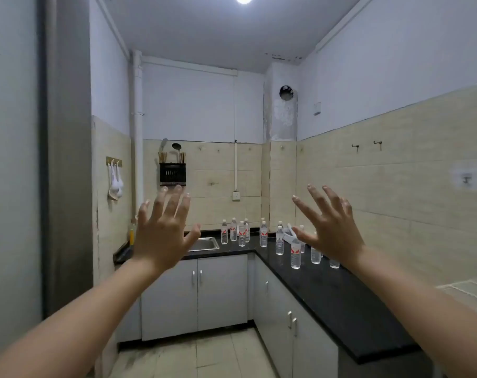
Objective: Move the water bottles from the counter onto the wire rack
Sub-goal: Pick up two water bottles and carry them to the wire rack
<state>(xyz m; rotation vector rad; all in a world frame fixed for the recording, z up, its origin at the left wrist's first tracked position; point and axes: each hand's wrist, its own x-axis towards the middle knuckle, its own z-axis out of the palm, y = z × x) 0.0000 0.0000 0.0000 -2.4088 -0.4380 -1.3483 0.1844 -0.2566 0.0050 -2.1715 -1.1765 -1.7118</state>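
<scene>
Both grips up in the air, nothing held: left grip [161,236] & right grip [332,233] w/ fingers spread wide, palms fwd, touching nothing. Water bottles [242,234] all stand on the black L-shaped bench [341,304], so the task looks barely begun. Two lots: one cluster on the back run, btw the sink [204,244] & the inner corner; the other strung along the right run from the corner toward the near end, some partly hidden behind the right grip. All upright, caps on, long axis vertical, so a side-on wrap round the body looks like the way in. Nearest bottle [296,255] stands close to the front edge of the right run, ahead of & below the right grip, a bit to its left. Right grip is the nearer one, left grip is over on the sink side. Bottles look full of clear water. White basket [289,233] sits among them near the corner, contents not readable. Sink: can't tell what's in it. Wire rack not clearly in view. Pale slatted surface [469,290] by the near end of the right run may be it, can't tell
</scene>
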